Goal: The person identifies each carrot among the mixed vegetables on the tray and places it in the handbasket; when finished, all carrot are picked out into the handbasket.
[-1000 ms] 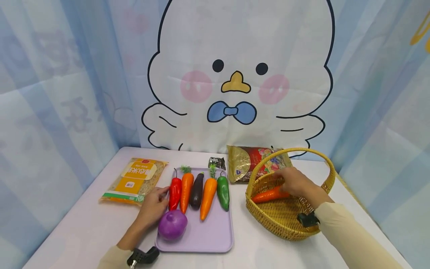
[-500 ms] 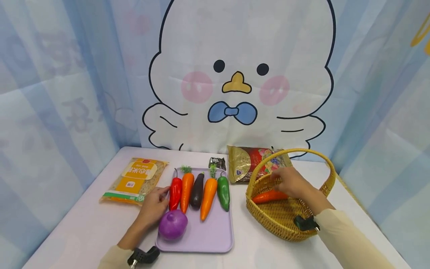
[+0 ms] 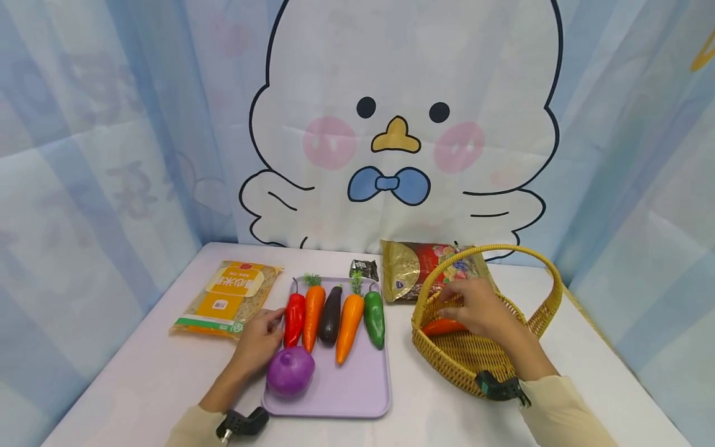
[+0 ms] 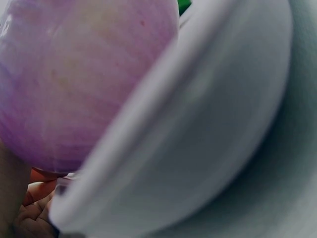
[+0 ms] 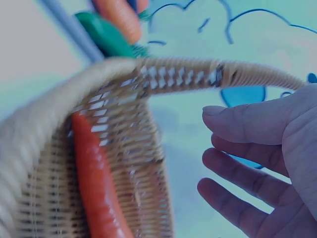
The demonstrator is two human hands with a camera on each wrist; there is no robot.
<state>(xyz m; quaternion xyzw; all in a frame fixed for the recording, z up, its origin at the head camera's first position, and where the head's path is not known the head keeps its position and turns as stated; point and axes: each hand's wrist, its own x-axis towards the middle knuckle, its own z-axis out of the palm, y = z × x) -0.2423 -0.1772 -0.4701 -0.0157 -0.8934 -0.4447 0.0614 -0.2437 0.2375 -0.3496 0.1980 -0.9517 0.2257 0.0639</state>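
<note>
In the head view, my left hand [image 3: 259,341] holds the left rim of a lilac tray [image 3: 357,397], its fingertips right beside a red chili pepper [image 3: 294,320]. A purple onion [image 3: 290,371] sits just below those fingers and fills much of the left wrist view. Also on the tray lie two orange carrots [image 3: 349,326], a dark eggplant [image 3: 331,316] and a green pepper [image 3: 375,320]. My right hand [image 3: 481,312] is over a wicker basket [image 3: 447,363], fingers loosely bent and holding nothing. Inside the basket rests a red-orange carrot [image 5: 99,188], apart from the fingers.
A yellow grain bag [image 3: 229,298] lies left of the tray. Behind the tray sit a small black packet [image 3: 364,269] and a gold-and-red bag [image 3: 404,273]. The basket's tall handle [image 3: 519,249] arches over the right hand. Curtains border the table.
My right hand has come away from the carrot in the basket and shifted slightly left. The carrot stays in the basket. My left hand keeps its place at the tray.
</note>
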